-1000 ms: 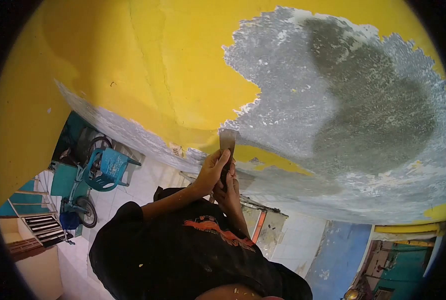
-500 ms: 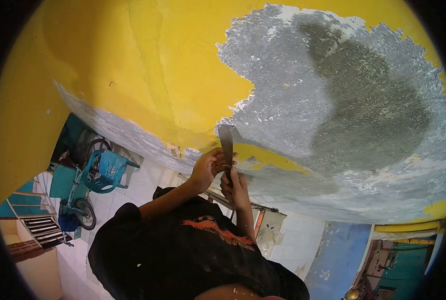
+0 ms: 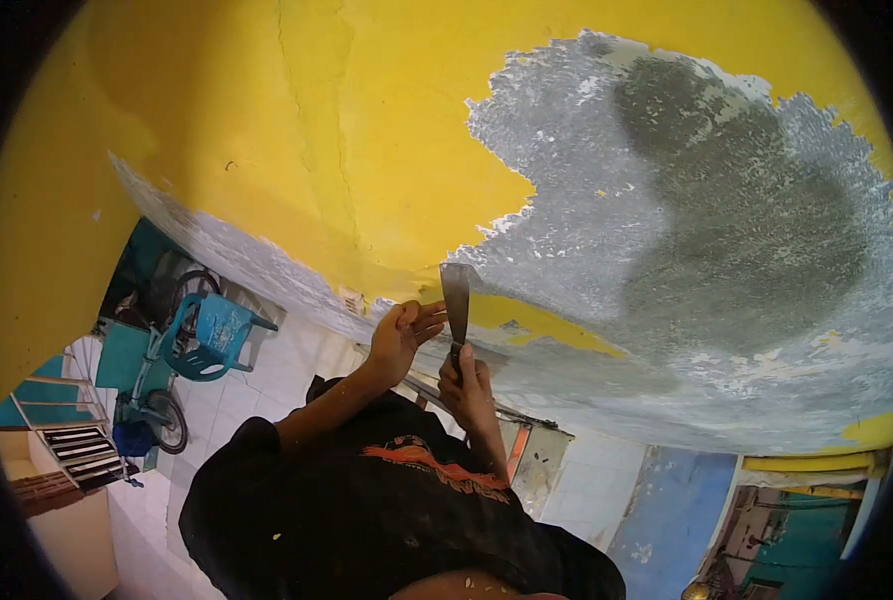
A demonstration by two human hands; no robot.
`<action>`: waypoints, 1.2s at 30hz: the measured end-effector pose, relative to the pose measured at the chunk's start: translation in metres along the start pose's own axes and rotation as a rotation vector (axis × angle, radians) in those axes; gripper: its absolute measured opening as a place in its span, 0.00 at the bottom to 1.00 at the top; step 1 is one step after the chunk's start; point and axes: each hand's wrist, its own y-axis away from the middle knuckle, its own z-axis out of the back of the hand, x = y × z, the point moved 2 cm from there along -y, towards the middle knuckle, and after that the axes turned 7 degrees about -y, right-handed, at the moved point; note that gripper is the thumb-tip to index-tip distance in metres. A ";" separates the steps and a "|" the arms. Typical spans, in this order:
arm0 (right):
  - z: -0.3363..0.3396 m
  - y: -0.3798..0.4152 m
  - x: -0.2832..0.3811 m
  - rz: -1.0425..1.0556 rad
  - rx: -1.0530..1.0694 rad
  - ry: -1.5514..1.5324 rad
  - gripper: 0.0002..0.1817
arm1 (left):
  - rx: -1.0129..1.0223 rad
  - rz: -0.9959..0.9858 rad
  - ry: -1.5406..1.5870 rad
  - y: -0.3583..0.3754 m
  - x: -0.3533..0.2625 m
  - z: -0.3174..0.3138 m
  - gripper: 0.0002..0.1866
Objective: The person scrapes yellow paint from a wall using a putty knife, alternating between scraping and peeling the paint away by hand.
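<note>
A putty knife (image 3: 456, 305) with a dark handle and a wide metal blade points up at the wall (image 3: 406, 180). My right hand (image 3: 468, 388) is wrapped round its handle. The blade tip overlaps the lower left border of a bare grey patch (image 3: 586, 235), where the yellow paint has a ragged edge. Left of the blade, my left hand (image 3: 398, 340) is open, its fingers stretched toward the metal. Below the blade, a strip of yellow paint (image 3: 536, 322) remains between grey areas.
A blue plastic chair (image 3: 211, 335) and a bicycle (image 3: 166, 420) stand on the tiled floor at the left. A wall socket (image 3: 350, 300) sits left of my hands. Low at the right is a blue wall section (image 3: 676, 515) beside a doorway.
My left hand has come away from the putty knife's lower blade and its fingers have straightened. The view has shifted, so the wall patch appears lower and farther right.
</note>
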 end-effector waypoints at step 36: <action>-0.004 0.009 0.026 0.060 0.038 0.128 0.25 | -0.055 0.095 0.038 -0.004 0.023 0.020 0.16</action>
